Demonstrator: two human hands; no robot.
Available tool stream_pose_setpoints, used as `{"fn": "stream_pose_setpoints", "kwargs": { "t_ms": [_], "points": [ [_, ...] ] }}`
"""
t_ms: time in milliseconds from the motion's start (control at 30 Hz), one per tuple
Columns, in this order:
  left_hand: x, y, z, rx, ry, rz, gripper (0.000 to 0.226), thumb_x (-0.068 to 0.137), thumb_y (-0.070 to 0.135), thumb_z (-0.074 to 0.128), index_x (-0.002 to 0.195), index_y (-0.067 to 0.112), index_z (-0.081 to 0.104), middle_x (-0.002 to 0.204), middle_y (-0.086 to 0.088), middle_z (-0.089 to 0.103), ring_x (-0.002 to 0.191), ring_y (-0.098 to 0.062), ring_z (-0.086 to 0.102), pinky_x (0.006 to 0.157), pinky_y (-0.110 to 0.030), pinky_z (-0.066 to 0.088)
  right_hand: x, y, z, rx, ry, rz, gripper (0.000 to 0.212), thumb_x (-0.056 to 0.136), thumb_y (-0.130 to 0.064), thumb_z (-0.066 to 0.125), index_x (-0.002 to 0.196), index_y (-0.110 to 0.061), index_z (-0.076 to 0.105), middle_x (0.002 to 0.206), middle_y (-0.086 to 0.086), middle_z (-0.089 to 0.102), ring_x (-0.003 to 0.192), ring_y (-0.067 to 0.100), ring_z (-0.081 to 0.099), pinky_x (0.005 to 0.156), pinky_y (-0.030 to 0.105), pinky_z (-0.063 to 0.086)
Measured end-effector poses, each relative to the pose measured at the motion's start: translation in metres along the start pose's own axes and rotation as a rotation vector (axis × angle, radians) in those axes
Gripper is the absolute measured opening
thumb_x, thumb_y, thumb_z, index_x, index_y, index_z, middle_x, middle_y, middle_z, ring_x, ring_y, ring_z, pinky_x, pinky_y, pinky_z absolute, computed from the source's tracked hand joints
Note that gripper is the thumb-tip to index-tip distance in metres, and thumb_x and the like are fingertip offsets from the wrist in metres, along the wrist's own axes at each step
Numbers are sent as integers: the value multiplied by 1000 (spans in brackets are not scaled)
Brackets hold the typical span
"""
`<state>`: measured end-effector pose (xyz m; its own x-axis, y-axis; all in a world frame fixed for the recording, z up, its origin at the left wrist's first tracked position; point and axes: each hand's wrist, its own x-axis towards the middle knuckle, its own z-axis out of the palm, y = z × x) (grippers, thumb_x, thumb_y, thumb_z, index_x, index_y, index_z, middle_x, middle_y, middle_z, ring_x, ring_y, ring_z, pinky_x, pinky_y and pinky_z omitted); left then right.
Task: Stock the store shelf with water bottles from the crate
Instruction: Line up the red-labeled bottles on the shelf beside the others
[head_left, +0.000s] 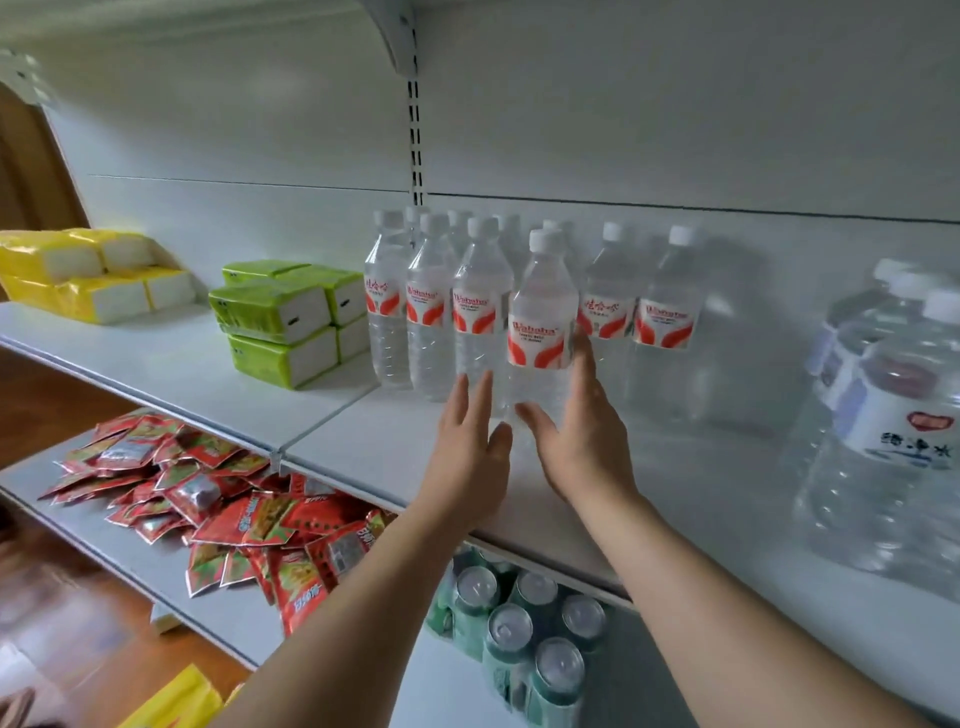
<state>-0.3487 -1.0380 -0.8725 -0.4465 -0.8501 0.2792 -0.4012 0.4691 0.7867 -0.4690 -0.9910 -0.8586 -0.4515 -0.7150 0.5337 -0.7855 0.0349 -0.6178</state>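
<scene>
Several small clear water bottles (431, 312) with red-and-white labels and white caps stand in rows on the white middle shelf (363, 431). One water bottle (543, 312) stands in front of the rows. My right hand (582, 436) holds its lower part, with the thumb across the front of the base and the fingers up its right side. Just left of that bottle is my left hand (470, 452), fingers straight and holding nothing; its fingertips are at the foot of a neighbouring bottle. No crate is in view.
Large water jugs (893, 431) stand at the shelf's right end. Green tissue packs (291, 322) and yellow tissue packs (88, 275) lie to the left. The lower shelf carries red snack packets (234, 509) and shrink-wrapped green cans (519, 639). Bare shelf lies between the bottles and the jugs.
</scene>
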Motion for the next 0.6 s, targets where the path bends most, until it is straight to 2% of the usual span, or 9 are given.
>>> {"fn": "stream_pose_setpoints", "kwargs": {
  "t_ms": [133, 233, 367, 600],
  "points": [
    [27, -9, 6, 59, -51, 38, 66, 105, 20, 40, 159, 32, 4, 167, 1, -13, 155, -22, 3, 123, -38, 14, 21, 7, 20, -42, 29, 24, 92, 94, -36, 66, 159, -30, 1, 155, 9, 41, 129, 31, 52, 98, 39, 45],
    [34, -14, 9, 135, -50, 75, 66, 105, 19, 40, 160, 29, 5, 167, 0, -15, 153, -26, 15, 117, -36, 25, 31, 9, 31, -105, 41, 26, 90, 95, -38, 63, 159, -25, 0, 153, 14, 41, 127, 33, 54, 94, 40, 46],
    [35, -17, 11, 195, -45, 73, 65, 105, 19, 39, 160, 29, 6, 166, 3, -19, 151, -26, 21, 113, -35, 32, 33, 10, 38, -144, 60, 23, 87, 97, -39, 59, 159, -19, 2, 151, 17, 40, 125, 35, 54, 90, 41, 47],
    [35, -18, 9, 171, -8, 58, 64, 103, 15, 39, 159, 30, 14, 167, 8, -8, 149, -22, 27, 110, -32, 33, 30, 11, 39, -259, 33, 50, 82, 100, -46, 50, 159, -13, 3, 141, 20, 45, 114, 38, 58, 83, 41, 48]
  ]
}}
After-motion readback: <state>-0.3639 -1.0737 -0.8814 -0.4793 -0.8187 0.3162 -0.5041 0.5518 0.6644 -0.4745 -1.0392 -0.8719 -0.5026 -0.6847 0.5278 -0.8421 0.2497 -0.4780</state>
